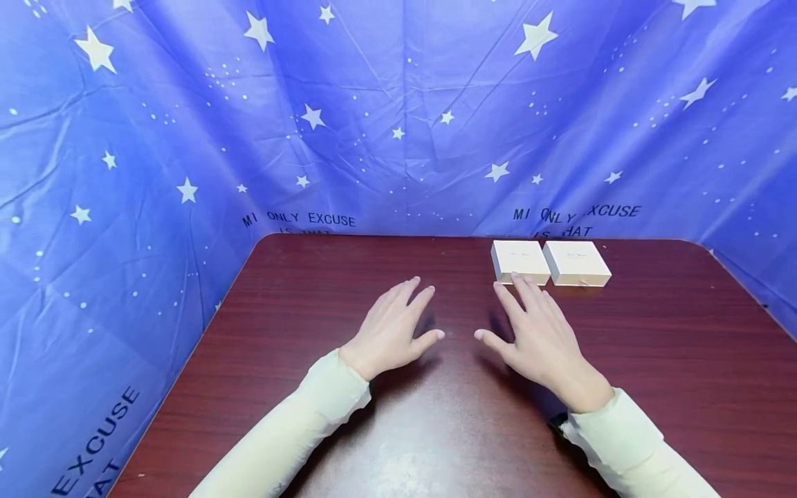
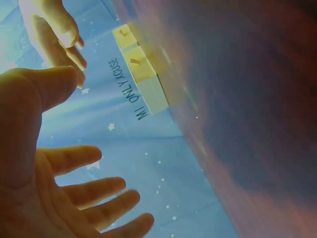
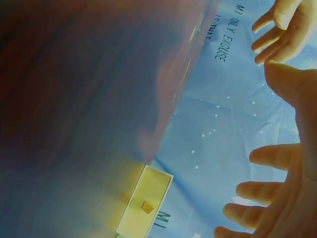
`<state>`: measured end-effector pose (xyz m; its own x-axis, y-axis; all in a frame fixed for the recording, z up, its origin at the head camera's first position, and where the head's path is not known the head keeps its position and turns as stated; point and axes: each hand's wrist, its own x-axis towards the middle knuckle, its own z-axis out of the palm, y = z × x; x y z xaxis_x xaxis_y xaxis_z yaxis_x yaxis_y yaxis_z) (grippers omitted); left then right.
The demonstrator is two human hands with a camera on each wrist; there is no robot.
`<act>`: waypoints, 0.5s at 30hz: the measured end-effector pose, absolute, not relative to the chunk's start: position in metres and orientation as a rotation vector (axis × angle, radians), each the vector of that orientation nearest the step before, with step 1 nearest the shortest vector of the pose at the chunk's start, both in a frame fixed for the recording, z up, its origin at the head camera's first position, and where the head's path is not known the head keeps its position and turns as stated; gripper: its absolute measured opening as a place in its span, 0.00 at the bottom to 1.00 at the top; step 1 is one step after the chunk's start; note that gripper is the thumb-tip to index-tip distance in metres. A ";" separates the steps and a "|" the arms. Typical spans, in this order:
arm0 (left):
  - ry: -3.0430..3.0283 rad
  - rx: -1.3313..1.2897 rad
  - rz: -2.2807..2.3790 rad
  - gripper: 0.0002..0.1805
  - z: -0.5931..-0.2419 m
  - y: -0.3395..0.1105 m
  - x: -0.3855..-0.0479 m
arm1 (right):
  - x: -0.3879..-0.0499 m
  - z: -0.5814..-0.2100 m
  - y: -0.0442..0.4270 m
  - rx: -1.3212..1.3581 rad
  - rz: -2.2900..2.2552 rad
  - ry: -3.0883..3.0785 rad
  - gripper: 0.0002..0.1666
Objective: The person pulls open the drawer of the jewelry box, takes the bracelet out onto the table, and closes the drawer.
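Observation:
Two white boxes stand side by side near the table's far edge, right of the middle: a left box (image 1: 520, 257) and a right box (image 1: 577, 261). Each has small dark print on its lid, and the wrist views show a small tab on the front. My left hand (image 1: 394, 330) hovers over the middle of the table, fingers spread, holding nothing. Also spread and holding nothing, my right hand (image 1: 543, 339) is nearest the left box. Its fingertips overlap that box's front edge in the head view; the right wrist view (image 3: 277, 193) shows them apart from it.
The dark red wooden table (image 1: 299, 297) has a glossy top with rounded far corners. Behind it and along the sides hangs a blue curtain (image 1: 398, 83) with white stars and black lettering, reaching down to the table's edges.

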<state>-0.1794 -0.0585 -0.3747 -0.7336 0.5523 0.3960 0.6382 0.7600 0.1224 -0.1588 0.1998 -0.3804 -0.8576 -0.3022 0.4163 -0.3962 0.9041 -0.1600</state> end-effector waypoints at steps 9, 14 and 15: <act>-2.655 -0.956 -0.367 0.36 -0.371 -0.035 -0.198 | -0.169 -0.379 0.209 0.510 0.325 -2.640 0.46; -2.664 -0.960 -0.384 0.35 -0.368 -0.021 -0.208 | -0.177 -0.376 0.215 0.491 0.333 -2.631 0.42; -2.669 -0.958 -0.386 0.35 -0.367 -0.019 -0.210 | -0.178 -0.376 0.215 0.488 0.336 -2.631 0.41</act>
